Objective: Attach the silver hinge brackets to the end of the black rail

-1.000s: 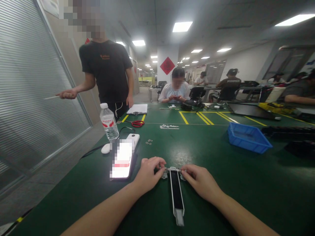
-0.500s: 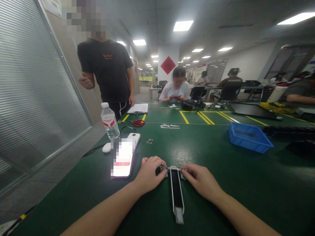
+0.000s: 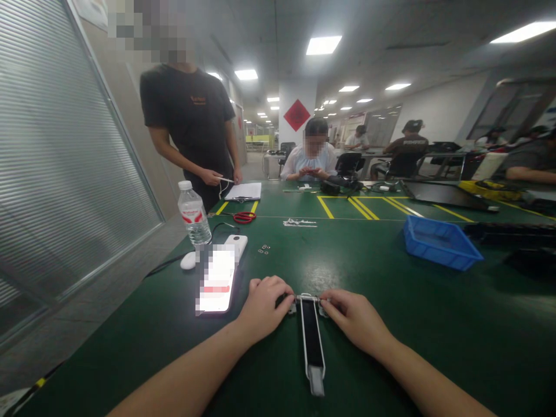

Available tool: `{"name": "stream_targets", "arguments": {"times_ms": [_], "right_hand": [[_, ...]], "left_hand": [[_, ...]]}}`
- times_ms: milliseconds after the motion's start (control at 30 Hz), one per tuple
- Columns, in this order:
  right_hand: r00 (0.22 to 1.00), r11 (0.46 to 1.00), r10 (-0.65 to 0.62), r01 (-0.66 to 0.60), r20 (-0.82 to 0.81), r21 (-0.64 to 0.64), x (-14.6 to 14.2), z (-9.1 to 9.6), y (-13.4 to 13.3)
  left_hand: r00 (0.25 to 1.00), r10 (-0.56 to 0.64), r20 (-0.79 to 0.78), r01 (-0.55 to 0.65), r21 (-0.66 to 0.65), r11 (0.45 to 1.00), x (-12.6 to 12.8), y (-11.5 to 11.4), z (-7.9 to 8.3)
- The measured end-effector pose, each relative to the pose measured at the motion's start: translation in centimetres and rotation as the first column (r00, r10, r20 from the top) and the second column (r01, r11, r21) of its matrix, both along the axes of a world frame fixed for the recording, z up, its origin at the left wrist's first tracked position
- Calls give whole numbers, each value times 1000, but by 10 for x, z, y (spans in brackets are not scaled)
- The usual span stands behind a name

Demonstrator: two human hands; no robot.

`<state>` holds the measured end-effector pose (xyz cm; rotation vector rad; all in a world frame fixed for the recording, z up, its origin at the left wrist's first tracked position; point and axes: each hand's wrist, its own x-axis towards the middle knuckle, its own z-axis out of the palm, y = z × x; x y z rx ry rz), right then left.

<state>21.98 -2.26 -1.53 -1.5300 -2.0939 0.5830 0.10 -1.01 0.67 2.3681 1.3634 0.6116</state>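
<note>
A black strap with white edging and a grey end tab (image 3: 313, 336) lies on the green table, pointing towards me. Across its far end runs a thin metal rod (image 3: 307, 298). My left hand (image 3: 267, 304) pinches the rod's left end between thumb and fingers. At the right end, my right hand (image 3: 354, 315) grips it the same way. Small pale metal brackets (image 3: 324, 311) show beneath the fingertips on both sides; the fingers partly hide them.
Left of my hands lie a lit phone (image 3: 217, 278), a white mouse-like object (image 3: 188, 261) and a water bottle (image 3: 194, 214). Beyond are several small rings (image 3: 264, 249), white pieces (image 3: 299, 222), red-handled scissors (image 3: 244, 217) and a clipboard (image 3: 244, 191). A blue bin (image 3: 441, 243) stands right. Co-workers are across the table.
My left thumb and fingers have closed a little more around the rod's end; my right hand stays put. The standing co-worker has lowered a raised hand towards the clipboard, holding a pen-like object.
</note>
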Motion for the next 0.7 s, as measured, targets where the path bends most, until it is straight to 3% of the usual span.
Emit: {"name": "stream_targets", "arguments": {"times_ms": [700], "right_hand": [[1000,1000,-2,2,-3,1,-1,1,-1]], "left_hand": [[1000,13,-2,-13,9,1000,0,1,-2]]}}
